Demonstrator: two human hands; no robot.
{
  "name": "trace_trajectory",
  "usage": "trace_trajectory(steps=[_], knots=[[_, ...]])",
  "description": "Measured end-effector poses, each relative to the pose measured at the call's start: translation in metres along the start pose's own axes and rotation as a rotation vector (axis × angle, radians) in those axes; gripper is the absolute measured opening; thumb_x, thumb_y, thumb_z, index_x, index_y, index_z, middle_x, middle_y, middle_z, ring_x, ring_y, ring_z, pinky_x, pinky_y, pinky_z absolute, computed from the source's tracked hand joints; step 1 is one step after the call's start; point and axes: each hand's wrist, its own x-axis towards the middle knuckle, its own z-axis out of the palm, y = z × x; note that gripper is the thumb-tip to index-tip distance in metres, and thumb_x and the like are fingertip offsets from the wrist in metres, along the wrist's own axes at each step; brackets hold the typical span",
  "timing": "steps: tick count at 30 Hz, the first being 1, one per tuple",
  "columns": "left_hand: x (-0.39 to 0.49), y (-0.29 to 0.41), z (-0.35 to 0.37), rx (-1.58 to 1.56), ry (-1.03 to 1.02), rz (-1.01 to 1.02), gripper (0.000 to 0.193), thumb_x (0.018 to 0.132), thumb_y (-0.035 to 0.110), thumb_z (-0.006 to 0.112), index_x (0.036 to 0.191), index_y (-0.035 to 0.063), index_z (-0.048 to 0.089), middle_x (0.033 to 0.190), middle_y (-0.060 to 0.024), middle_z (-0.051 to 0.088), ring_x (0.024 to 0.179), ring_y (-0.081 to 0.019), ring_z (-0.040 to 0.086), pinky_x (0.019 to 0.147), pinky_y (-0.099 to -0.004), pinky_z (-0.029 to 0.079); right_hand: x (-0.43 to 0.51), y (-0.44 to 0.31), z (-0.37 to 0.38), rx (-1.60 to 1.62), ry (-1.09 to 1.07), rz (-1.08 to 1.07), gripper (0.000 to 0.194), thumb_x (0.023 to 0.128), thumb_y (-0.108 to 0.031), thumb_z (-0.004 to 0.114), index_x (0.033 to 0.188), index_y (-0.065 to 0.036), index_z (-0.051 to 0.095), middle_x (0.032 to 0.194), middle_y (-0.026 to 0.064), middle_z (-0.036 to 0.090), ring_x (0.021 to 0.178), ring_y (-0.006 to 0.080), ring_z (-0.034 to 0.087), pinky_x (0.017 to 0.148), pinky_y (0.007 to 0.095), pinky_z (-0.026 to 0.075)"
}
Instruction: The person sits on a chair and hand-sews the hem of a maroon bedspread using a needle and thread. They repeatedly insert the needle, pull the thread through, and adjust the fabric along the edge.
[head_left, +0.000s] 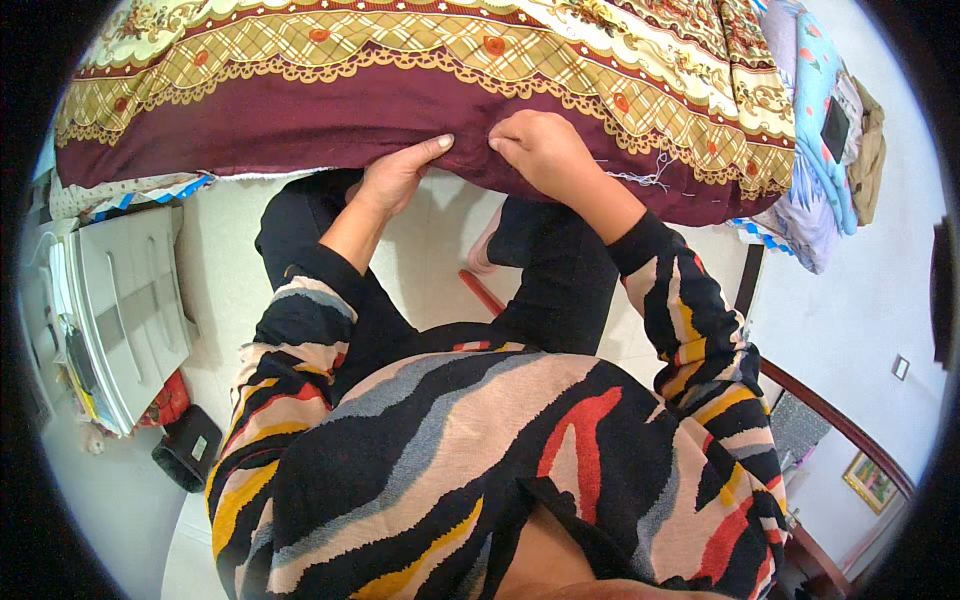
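Note:
A patterned quilt or bedspread (420, 41) with a scalloped gold border and a plain maroon edge (300, 120) spreads before me. My left hand (397, 174) grips the maroon edge, thumb on top and fingers hidden underneath. To its right, my right hand (540, 146) is over the same maroon strip, thumb and index finger pinched together. Anything between those fingertips is too small to make out. Loose white thread (649, 178) lies tangled on the maroon cloth, right of my right wrist. A few short white stitches (712, 200) show farther right along the edge.
Folded bedding (817, 120) with a dark phone-like device (835, 129) on it lies at the right. A white drawer cabinet (131, 315) stands left, with a black bin-like container (187, 448) near it. A red stick-like piece (480, 292) shows between my legs.

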Motion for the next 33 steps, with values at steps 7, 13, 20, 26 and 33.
trace_trajectory(steps=[7, 13, 20, 26, 33], knots=[[0.0, 0.002, 0.007, 0.016, 0.012, 0.038, 0.042, 0.085, 0.01, 0.064, 0.125, 0.0026, 0.053, 0.121, -0.0077, 0.058, 0.11, -0.0208, 0.055, 0.098, -0.0359, 0.041, -0.012, 0.009, -0.007, 0.342, -0.033, 0.133, 0.022, 0.083, -0.017, 0.061, 0.098, -0.002, 0.068, 0.089, 0.0143, 0.069, 0.077, 0.0237, 0.066, 0.071, 0.0328, 0.051], [0.001, 0.002, 0.005, 0.001, 0.026, 0.005, 0.036, 0.084, 0.009, 0.065, 0.119, 0.0027, 0.057, 0.116, -0.0063, 0.06, 0.106, -0.0179, 0.057, 0.097, -0.0318, 0.043, -0.015, 0.011, -0.004, 0.408, -0.024, 0.173, 0.02, 0.082, -0.014, 0.061, 0.097, -0.003, 0.069, 0.087, 0.0141, 0.07, 0.077, 0.0235, 0.067, 0.071, 0.033, 0.052], [0.003, -0.007, -0.001, -0.008, 0.009, 0.069, 0.033, 0.084, 0.007, 0.063, 0.116, 0.0012, 0.058, 0.115, -0.0079, 0.061, 0.104, -0.0205, 0.058, 0.096, -0.0353, 0.043, -0.011, 0.004, -0.007, 0.193, 0.001, 0.129, 0.017, 0.08, -0.016, 0.06, 0.087, -0.004, 0.069, 0.083, 0.0184, 0.066, 0.08, 0.0349, 0.064, 0.073, 0.0415, 0.051], [0.008, -0.011, -0.007, 0.075, 0.046, 0.102, 0.033, 0.082, 0.004, 0.062, 0.115, 0.0003, 0.059, 0.112, -0.0074, 0.062, 0.104, -0.0192, 0.058, 0.095, -0.0342, 0.044, -0.002, -0.003, 0.004, 0.01, 0.011, 0.099, 0.017, 0.081, -0.015, 0.056, 0.086, -0.003, 0.067, 0.083, 0.0183, 0.065, 0.081, 0.0376, 0.062, 0.073, 0.0442, 0.049], [0.002, 0.001, -0.009, 0.39, 0.174, -0.107, 0.033, 0.078, 0.018, 0.069, 0.107, 0.0022, 0.064, 0.108, -0.0035, 0.063, 0.096, -0.0169, 0.058, 0.089, -0.0295, 0.044, 0.006, 0.0, 0.021, -0.121, -0.01, 0.055, 0.017, 0.083, -0.015, 0.055, 0.089, -0.004, 0.066, 0.087, 0.0173, 0.065, 0.086, 0.0363, 0.061, 0.076, 0.0441, 0.048]])
